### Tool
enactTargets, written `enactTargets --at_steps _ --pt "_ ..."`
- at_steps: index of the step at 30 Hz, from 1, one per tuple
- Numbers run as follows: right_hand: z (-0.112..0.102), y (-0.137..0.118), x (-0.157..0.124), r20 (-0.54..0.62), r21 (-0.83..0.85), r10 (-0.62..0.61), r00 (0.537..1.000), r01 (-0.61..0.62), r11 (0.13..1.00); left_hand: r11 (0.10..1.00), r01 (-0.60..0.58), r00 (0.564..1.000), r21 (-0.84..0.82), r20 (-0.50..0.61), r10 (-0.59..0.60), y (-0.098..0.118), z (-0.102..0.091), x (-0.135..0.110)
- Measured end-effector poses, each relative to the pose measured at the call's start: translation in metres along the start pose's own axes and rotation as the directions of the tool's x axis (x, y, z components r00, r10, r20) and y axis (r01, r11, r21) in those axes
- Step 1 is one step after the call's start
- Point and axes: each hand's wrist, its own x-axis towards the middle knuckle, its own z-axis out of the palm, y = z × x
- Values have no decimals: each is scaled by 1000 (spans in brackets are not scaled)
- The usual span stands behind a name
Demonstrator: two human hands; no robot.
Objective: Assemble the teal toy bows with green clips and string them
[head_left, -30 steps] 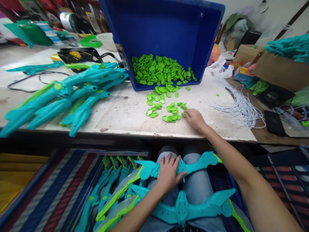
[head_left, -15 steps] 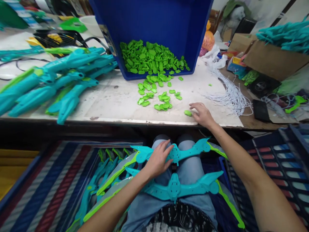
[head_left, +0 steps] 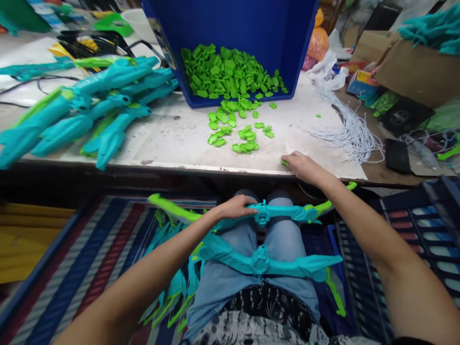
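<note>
My left hand [head_left: 237,207] is closed around the left half of a turquoise toy bow [head_left: 278,212] with green limbs, held across my knees, its centre mount tipped upward. A second turquoise bow [head_left: 233,256] lies nearer on my thighs. At the front edge of the table, my right hand [head_left: 302,166] has its fingers closed on a small green plastic piece [head_left: 284,163], partly covered by the fingertips. Several similar green pieces [head_left: 246,146] lie on the table to the left of that hand, in front of a larger heap [head_left: 230,72].
A blue bin [head_left: 233,28] lies on its side around the green heap. Turquoise bow parts [head_left: 89,108] are stacked at left on the table [head_left: 158,143]. White cords [head_left: 355,136] lie at right, near a cardboard box [head_left: 413,72]. Dark plastic crates [head_left: 417,230] stand at lower right.
My right hand has closed on the green piece beside it. My left hand has gripped the farther bow and rolled it, so its centre now faces up. The nearer bow has tilted too.
</note>
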Motion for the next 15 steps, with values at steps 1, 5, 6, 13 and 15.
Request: enactTargets --at_steps 1,5,6,13,15 --pt "3 3 -1 -21 22 -12 1000 13 1000 1000 22 1000 -5 -8 -22 -4 -2 5" --pt "12 19 -1 -123 133 -76 989 92 987 995 98 995 2 24 -98 -11 -2 22" --pt "13 22 -1 -149 145 -84 985 106 984 996 84 995 -7 57 -84 -11 -2 24" --pt "33 -32 -37 -371 162 -79 925 148 976 996 79 984 38 159 -84 -5 -3 35" --pt "53 -65 -64 -373 181 -115 921 193 964 994 106 983 4 150 -105 -7 -1 38"
